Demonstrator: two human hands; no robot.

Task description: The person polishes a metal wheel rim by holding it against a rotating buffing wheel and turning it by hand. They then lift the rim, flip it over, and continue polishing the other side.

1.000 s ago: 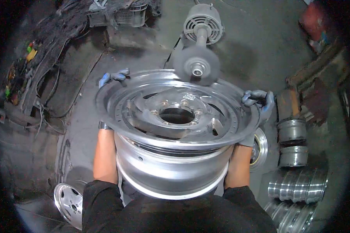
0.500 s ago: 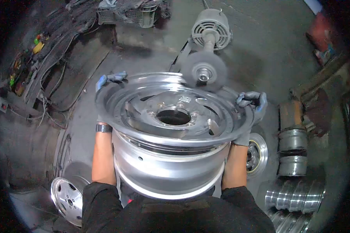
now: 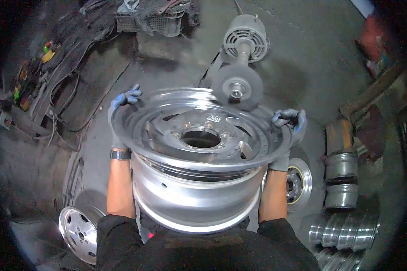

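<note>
Against the spinning buffing wheel (image 3: 237,92), the left hand (image 3: 121,105) and right hand (image 3: 288,123) each grip the steel rim (image 3: 199,180).

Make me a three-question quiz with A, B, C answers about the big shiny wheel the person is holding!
1. Where is the buffing wheel? A at the far rim of the wheel rim B under it C on the floor by the crate
2. What colour are the gloves? A red B grey and blue C yellow
3. How is the rim held? A one hand B lying on the floor C left hand and right hand gripping its edge

Answers: 1 A, it meets the far edge. 2 B, both gloves show it. 3 C, fingers curl over each side.
</note>
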